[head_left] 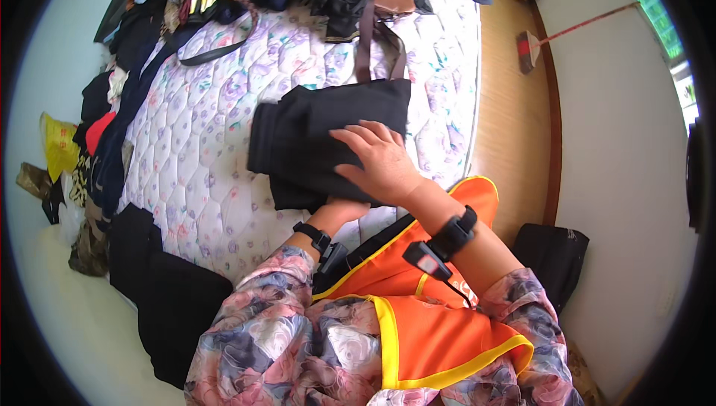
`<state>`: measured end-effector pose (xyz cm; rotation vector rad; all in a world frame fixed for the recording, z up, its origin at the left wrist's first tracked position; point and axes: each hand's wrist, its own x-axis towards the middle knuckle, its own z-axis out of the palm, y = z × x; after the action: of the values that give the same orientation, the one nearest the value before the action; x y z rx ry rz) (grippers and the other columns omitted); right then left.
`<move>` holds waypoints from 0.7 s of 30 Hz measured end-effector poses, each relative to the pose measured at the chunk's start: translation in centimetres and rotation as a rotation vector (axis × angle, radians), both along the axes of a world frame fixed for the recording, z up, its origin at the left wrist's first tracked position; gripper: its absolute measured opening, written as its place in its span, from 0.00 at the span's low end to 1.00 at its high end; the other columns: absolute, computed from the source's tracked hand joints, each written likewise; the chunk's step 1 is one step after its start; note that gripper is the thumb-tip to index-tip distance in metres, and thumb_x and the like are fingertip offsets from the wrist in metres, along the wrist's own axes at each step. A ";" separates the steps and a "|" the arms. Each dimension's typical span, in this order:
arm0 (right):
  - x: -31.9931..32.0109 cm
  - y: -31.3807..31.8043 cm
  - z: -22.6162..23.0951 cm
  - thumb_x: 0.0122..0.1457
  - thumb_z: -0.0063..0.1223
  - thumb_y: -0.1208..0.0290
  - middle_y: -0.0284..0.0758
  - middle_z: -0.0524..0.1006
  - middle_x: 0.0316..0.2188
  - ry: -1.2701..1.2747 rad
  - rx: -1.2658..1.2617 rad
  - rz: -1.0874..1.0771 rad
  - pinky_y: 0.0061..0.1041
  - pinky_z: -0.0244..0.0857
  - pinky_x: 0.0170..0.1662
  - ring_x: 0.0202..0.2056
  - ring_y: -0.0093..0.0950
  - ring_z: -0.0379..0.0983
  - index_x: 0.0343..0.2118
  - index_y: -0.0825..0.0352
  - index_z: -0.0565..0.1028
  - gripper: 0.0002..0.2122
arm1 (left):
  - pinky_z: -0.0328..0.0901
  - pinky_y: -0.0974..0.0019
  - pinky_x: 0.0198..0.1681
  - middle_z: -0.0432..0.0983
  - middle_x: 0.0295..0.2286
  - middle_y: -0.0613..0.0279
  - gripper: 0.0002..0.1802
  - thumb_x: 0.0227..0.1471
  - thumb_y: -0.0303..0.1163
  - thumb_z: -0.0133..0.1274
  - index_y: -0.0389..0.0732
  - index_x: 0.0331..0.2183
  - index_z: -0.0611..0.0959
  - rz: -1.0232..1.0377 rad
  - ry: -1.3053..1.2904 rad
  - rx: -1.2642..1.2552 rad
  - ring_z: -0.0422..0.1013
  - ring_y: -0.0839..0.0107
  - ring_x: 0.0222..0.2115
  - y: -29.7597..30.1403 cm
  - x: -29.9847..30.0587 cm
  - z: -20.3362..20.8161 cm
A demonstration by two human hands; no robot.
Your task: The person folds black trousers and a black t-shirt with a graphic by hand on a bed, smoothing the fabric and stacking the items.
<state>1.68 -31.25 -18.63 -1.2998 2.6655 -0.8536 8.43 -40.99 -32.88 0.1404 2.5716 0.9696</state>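
Black folded garment (302, 126): lying on the mattress (194, 152), longer axis running roughly left to right, mostly ahead and left of both hands. Right hand (382, 163): spreading open over its right part. Left hand (344, 208): meeting its near edge, fingers hidden, grip unclear.

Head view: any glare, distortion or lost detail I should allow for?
Head view: the window at upper right glares; same head view: the brown skirting bows from fisheye distortion; head view again: the black cloth is so dark that its folds are hard to read.
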 end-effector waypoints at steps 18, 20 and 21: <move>-3.7 2.8 -9.0 0.33 0.62 0.64 0.39 0.51 0.59 -0.168 0.493 -0.071 0.45 0.36 0.61 0.62 0.33 0.40 0.59 0.62 0.46 0.48 | 0.31 0.30 0.53 0.43 0.59 0.57 0.29 0.54 0.50 0.38 0.56 0.56 0.59 0.259 0.440 -0.642 0.35 0.55 0.60 -12.2 -4.6 -0.3; -4.9 3.2 -10.8 0.34 0.62 0.64 0.38 0.51 0.59 -0.238 0.525 -0.116 0.45 0.39 0.60 0.62 0.31 0.41 0.60 0.62 0.45 0.48 | 0.30 0.27 0.52 0.41 0.59 0.59 0.30 0.54 0.51 0.37 0.56 0.57 0.57 0.294 0.392 -0.660 0.32 0.55 0.60 -11.4 -5.3 -2.0; -5.0 3.3 -11.4 0.34 0.62 0.64 0.38 0.51 0.59 -0.243 0.534 -0.115 0.46 0.41 0.59 0.62 0.31 0.41 0.60 0.61 0.45 0.48 | 0.31 0.27 0.51 0.41 0.59 0.59 0.30 0.54 0.50 0.37 0.56 0.57 0.57 0.321 0.347 -0.644 0.32 0.55 0.60 -11.1 -5.5 -1.9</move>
<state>-3.32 -27.95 -30.01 -0.8636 2.5334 -0.2459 2.90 -52.13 -34.77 -0.3153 3.1505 0.1669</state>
